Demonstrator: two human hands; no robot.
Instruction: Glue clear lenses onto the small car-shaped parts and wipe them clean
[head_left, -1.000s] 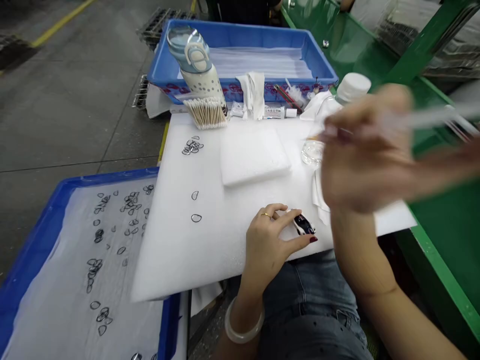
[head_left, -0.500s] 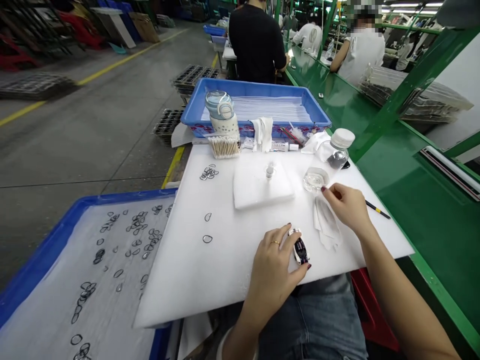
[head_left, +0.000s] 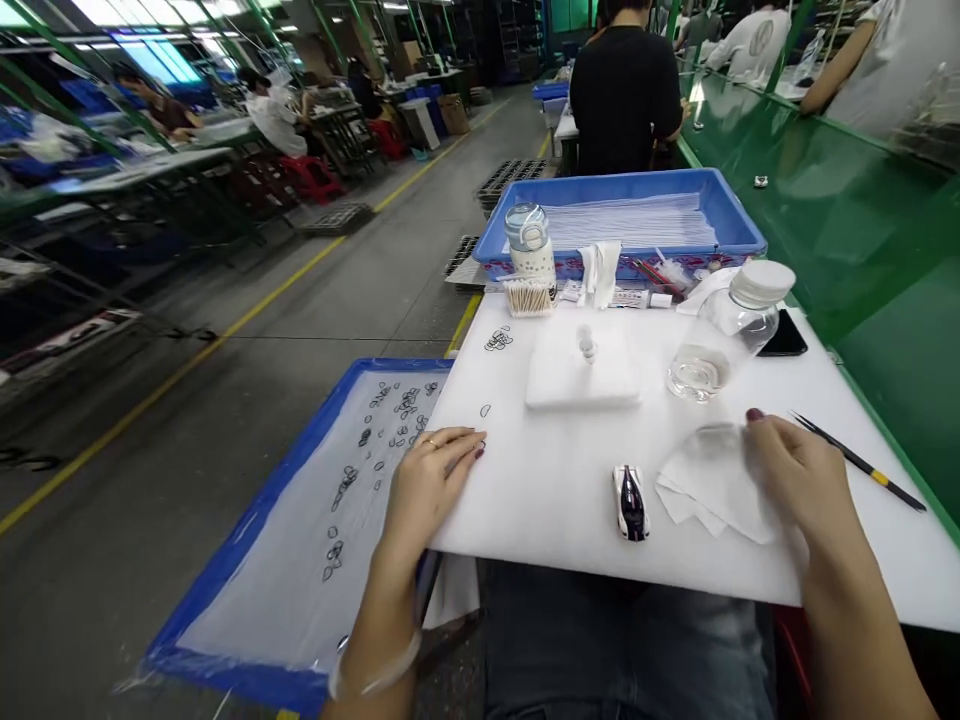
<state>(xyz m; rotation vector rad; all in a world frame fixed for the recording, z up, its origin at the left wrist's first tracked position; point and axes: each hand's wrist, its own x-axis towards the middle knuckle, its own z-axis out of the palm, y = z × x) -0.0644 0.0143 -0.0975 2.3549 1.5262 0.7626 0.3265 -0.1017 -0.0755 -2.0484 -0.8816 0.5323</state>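
My left hand [head_left: 431, 485] is at the left edge of the white foam board, thumb and fingertips closed on a small thin black ring [head_left: 483, 445] that is mostly hidden. Just beyond it lies another thin ring [head_left: 485, 410]. My right hand [head_left: 802, 470] is slightly blurred, its fingers pinching the edge of a white wiping cloth [head_left: 709, 475] spread on the board. Between my hands, apart from both, a white and black toy car [head_left: 631, 503] rests on the board. To the right of my right hand lie black tweezers [head_left: 862, 465] with a yellow band.
A clear bottle [head_left: 724, 335] with a white cap stands tilted in view beside a phone [head_left: 784, 335]. A foam block [head_left: 585, 375] holds a small vial [head_left: 586, 345]. Cotton swabs [head_left: 529, 298], a cup [head_left: 529, 245] and a blue bin [head_left: 630, 182] are behind. A ring-filled tray [head_left: 247, 535] sits lower left.
My left hand has left the toy car and moved left to the ring near the board's edge. My right hand has come nearer and grips the cloth, now spread wider. The view has turned left.
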